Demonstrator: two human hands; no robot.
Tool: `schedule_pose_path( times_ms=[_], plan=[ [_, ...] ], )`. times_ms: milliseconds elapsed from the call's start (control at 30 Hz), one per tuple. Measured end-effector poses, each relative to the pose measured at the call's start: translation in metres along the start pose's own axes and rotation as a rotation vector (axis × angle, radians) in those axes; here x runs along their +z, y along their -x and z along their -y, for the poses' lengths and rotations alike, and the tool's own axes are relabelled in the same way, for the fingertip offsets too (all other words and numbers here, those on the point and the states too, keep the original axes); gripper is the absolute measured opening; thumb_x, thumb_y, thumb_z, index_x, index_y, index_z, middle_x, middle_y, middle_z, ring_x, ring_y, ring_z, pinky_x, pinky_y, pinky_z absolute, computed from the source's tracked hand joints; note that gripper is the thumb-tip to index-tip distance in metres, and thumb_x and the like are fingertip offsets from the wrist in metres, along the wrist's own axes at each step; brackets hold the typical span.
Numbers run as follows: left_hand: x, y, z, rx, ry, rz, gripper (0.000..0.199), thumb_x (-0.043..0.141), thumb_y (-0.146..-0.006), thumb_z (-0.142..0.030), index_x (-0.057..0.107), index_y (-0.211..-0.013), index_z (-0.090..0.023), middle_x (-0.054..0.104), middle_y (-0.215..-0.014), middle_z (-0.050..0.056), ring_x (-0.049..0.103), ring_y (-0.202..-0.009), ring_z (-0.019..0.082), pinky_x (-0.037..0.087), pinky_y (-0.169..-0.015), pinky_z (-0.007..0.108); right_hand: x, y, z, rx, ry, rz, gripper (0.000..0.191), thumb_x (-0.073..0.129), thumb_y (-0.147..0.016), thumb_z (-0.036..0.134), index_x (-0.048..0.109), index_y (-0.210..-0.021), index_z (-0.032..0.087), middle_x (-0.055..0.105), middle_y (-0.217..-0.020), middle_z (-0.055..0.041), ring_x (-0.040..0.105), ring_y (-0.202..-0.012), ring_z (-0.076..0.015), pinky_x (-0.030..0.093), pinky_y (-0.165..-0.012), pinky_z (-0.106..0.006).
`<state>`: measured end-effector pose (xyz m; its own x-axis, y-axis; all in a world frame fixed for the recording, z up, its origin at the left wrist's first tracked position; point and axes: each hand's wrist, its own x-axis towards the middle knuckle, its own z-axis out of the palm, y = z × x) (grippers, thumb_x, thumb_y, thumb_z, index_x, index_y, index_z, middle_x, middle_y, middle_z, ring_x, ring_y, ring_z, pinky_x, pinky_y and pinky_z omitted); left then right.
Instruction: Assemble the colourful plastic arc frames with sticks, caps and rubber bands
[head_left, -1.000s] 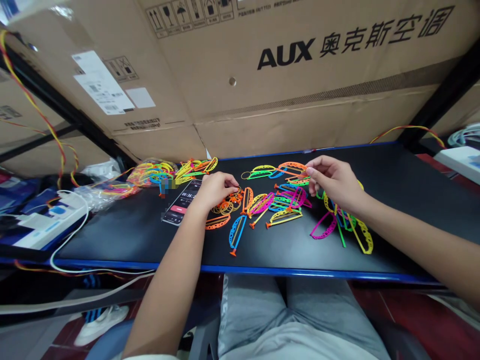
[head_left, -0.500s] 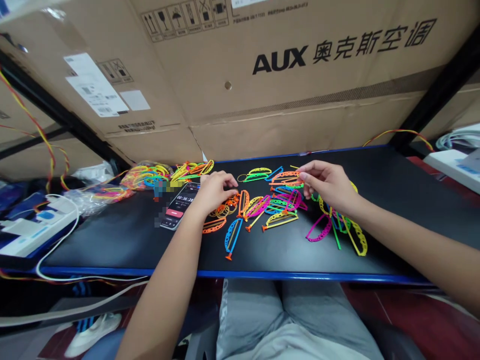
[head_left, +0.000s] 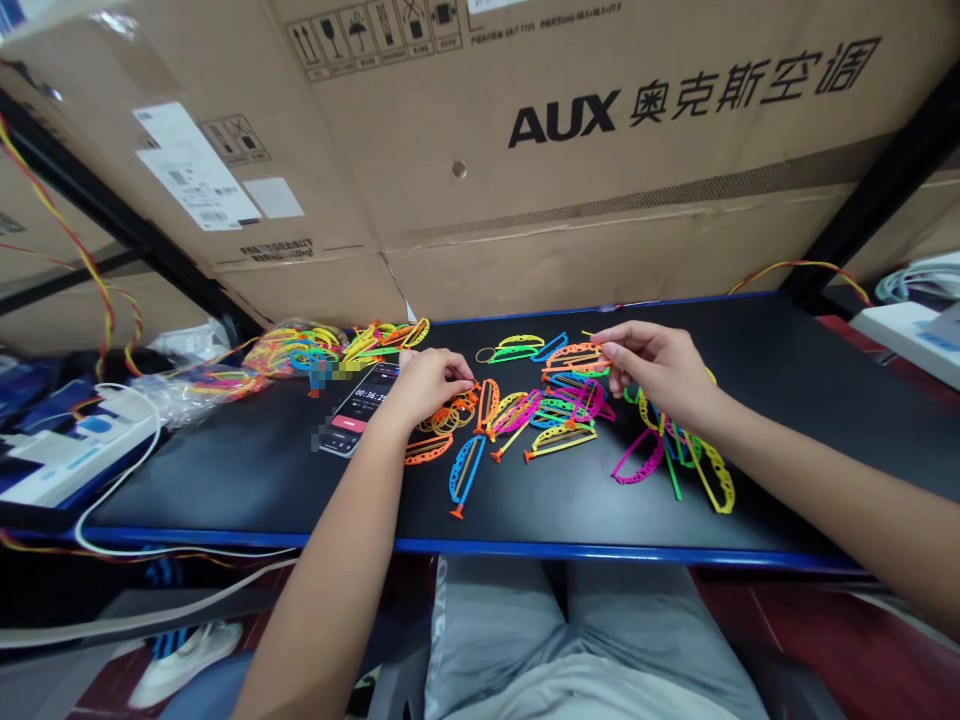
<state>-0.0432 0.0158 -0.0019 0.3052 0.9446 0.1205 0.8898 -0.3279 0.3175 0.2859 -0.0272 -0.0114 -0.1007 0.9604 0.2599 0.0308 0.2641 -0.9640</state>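
My right hand (head_left: 649, 370) pinches the right end of an orange toy bow (head_left: 574, 352) above the middle of the black tabletop. My left hand (head_left: 439, 382) hovers low over a small heap of tan rubber bands (head_left: 450, 422), thumb and fingertips pressed together; whatever lies between them is too small to make out. In front of the hands lie a blue toy bow (head_left: 466, 470) with an orange suction-cup arrow, a yellow one (head_left: 562, 438) and several more in pink, green and orange. Under my right wrist sits a loose pile with a magenta bow (head_left: 637, 458).
A phone (head_left: 358, 410) with a running timer lies beside my left forearm. Behind it are plastic bags (head_left: 289, 350) of coloured toy parts. A large cardboard box (head_left: 465, 230) stands along the back. White power strips (head_left: 82, 450) and cables are at the left edge.
The left thumb and fingertips have closed together over the rubber bands. My right hand has barely moved, and the view has shifted slightly.
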Motion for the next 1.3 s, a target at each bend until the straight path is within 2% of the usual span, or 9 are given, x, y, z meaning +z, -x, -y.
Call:
schedule_pose_path(
  times_ms=[200,333,500,633,700,767,833,933,1300],
  plan=[
    [-0.001,0.0,0.002,0.016,0.044,-0.041,0.008,0.078,-0.084,-0.019,0.079,-0.08,-0.025,0.081,-0.082,0.0,0.073,-0.083,0.024,0.033,-0.103,0.049,-0.001,0.0,0.0,0.004,0.019,0.007,0.032,0.086,-0.084,0.048,0.076,-0.098,0.022,0.069,-0.073,0.0012,0.06,-0.049,-0.0103,0.054,-0.048,-0.027],
    [-0.002,0.001,-0.001,0.013,0.058,-0.06,0.009,0.075,-0.085,-0.016,0.077,-0.081,-0.024,0.079,-0.078,0.0,0.074,-0.082,0.023,0.039,-0.098,0.045,-0.001,0.0,-0.002,0.009,0.022,0.013,0.035,0.086,-0.083,0.05,0.075,-0.101,0.022,0.069,-0.074,0.0011,0.061,-0.049,-0.0106,0.055,-0.048,-0.028],
    [-0.011,0.005,0.004,0.012,0.059,-0.113,0.012,0.072,-0.085,-0.013,0.076,-0.093,-0.022,0.077,-0.079,0.0,0.072,-0.078,0.02,0.045,-0.094,0.041,0.0,0.0,-0.001,0.052,-0.045,-0.017,0.04,0.09,-0.079,0.048,0.072,-0.105,0.023,0.072,-0.078,-0.0003,0.067,-0.056,-0.0136,0.063,-0.053,-0.03],
    [-0.017,0.006,0.002,0.104,0.274,-0.224,0.018,0.071,-0.089,-0.018,0.074,-0.106,-0.021,0.076,-0.085,0.002,0.07,-0.08,0.019,0.051,-0.085,0.036,0.0,0.001,0.0,0.035,-0.069,-0.005,0.044,0.092,-0.077,0.046,0.074,-0.109,0.022,0.075,-0.083,-0.0021,0.076,-0.071,-0.0185,0.07,-0.063,-0.033],
    [-0.012,0.007,-0.009,0.162,0.431,-0.243,0.023,0.073,-0.09,-0.021,0.074,-0.113,-0.02,0.076,-0.088,0.002,0.07,-0.083,0.018,0.054,-0.084,0.035,0.001,0.002,0.001,0.014,-0.075,0.006,0.044,0.092,-0.078,0.045,0.075,-0.111,0.022,0.077,-0.085,-0.0032,0.078,-0.08,-0.0204,0.072,-0.069,-0.036],
    [-0.004,0.008,-0.024,0.213,0.525,-0.196,0.024,0.074,-0.091,-0.022,0.076,-0.115,-0.02,0.076,-0.091,0.003,0.07,-0.085,0.018,0.055,-0.085,0.034,0.002,0.003,0.001,0.011,-0.086,0.006,0.042,0.093,-0.076,0.047,0.079,-0.107,0.022,0.08,-0.092,-0.0056,0.079,-0.084,-0.0216,0.073,-0.075,-0.038],
    [0.006,0.009,-0.039,0.268,0.557,-0.144,0.018,0.073,-0.092,-0.022,0.079,-0.108,-0.021,0.077,-0.094,0.004,0.07,-0.086,0.018,0.056,-0.085,0.035,0.004,0.005,0.0,0.02,-0.101,-0.006,0.041,0.096,-0.073,0.049,0.082,-0.1,0.021,0.082,-0.096,-0.0073,0.081,-0.083,-0.0222,0.074,-0.079,-0.041],
    [0.017,0.009,-0.053,0.327,0.579,-0.091,0.015,0.071,-0.095,-0.023,0.082,-0.104,-0.022,0.077,-0.099,0.006,0.069,-0.089,0.019,0.056,-0.085,0.037,0.006,0.006,-0.001,0.027,-0.109,-0.021,0.04,0.098,-0.068,0.05,0.085,-0.094,0.022,0.084,-0.091,-0.0072,0.082,-0.08,-0.0237,0.074,-0.081,-0.042],
    [0.026,0.009,-0.057,0.33,0.629,-0.113,0.007,0.075,-0.092,-0.023,0.081,-0.092,-0.02,0.074,-0.088,0.005,0.067,-0.082,0.018,0.054,-0.078,0.034,0.009,0.01,0.004,0.04,-0.081,-0.013,0.039,0.099,-0.068,0.051,0.086,-0.09,0.023,0.085,-0.089,-0.0081,0.083,-0.079,-0.0257,0.074,-0.08,-0.042]
  ],
)
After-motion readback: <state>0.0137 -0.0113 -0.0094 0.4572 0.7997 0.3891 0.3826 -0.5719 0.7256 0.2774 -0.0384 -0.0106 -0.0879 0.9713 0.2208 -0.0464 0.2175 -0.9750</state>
